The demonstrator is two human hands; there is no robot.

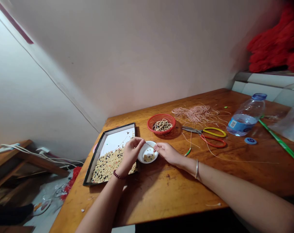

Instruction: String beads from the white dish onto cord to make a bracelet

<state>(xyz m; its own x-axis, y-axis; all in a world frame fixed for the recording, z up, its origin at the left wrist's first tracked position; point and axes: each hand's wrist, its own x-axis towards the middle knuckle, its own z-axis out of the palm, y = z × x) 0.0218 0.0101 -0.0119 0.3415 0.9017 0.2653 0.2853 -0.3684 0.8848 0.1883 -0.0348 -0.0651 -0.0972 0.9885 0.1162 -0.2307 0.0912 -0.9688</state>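
Note:
A short string of beads (150, 147) stretches between my two hands, over a small white bowl (140, 159) with some loose beads in it. My left hand (132, 151) pinches one end of the string between thumb and fingers. Closed on the other end is my right hand (168, 152), at the bowl's right rim. Under and left of my left hand lies a black-edged tray (85, 177), partly covered with pale and dark beads (105, 168). Just behind the bowl stands a red plastic basket (149, 126) of strung beads (162, 125).
Right of the basket lie a tangle of pink cord (196, 114), scissors with yellow and red handles (213, 132), and a cord with green beads (188, 151). Farther right are a water bottle (246, 116), its blue cap (250, 140) and a green strip (280, 140). A wall bounds the wooden table (161, 194).

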